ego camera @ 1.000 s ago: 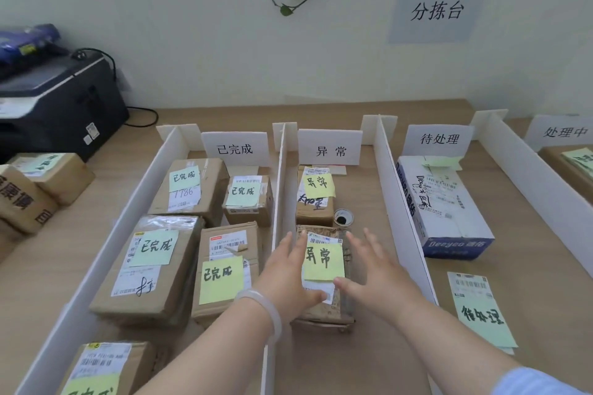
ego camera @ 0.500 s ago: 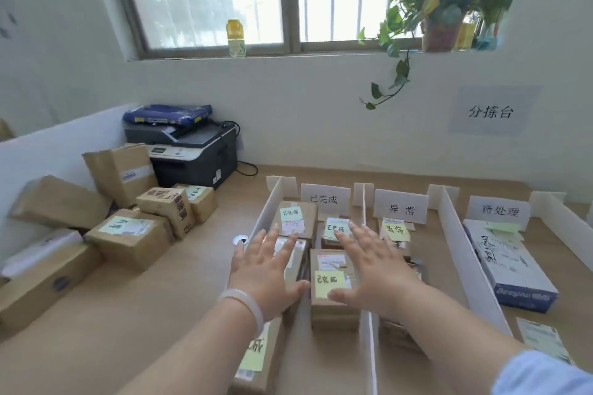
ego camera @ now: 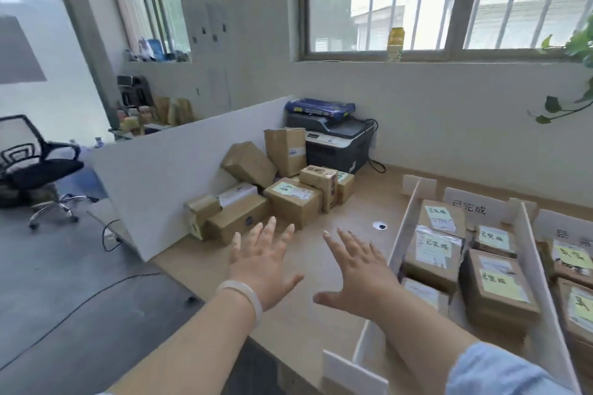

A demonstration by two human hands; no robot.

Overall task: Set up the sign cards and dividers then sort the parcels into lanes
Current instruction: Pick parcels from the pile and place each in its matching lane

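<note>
Cut off or unclear:
- The second lane runs off the right edge. Its second sign card [ego camera: 564, 229] is blurred and I can't read it, and the boxes under it show only in part.
- The plant [ego camera: 579, 45], far right of the printer [ego camera: 333, 144], is also clipped.
- One box in the first lane is half hidden behind the right forearm.
- A small round black-and-white thing [ego camera: 380, 226] lies on the tabletop [ego camera: 353, 202] in front of the printer. I can't tell what it is.

Lanes:
- White dividers [ego camera: 405, 223] stand upright on the tabletop, right of the printer and nearer the person.
- The first lane is headed by the first sign card [ego camera: 469, 207], which reads 已完成.
- It holds brown sorted parcels [ego camera: 431, 258] in two rows. Each has a pale green note on top, with smeared handwriting.

Heap:
- The unsorted parcels [ego camera: 293, 205] are piled just left of the printer against a white partition board [ego camera: 179, 170].
- A green note sits on the front box.
- A blue packet [ego camera: 321, 106] lies on the printer's lid.

Hands:
- Both hands reach over bare tabletop in front of the printer, palms down. The fingers [ego camera: 271, 231] are spread straight and hold nothing.
- The left hand [ego camera: 260, 261] has a white bracelet [ego camera: 244, 293] at the wrist. Its fingertips are close to the heap's front boxes, but I can't tell whether they touch.
- The right hand [ego camera: 356, 276] is just beside the outer divider, well short of the heap.
</note>
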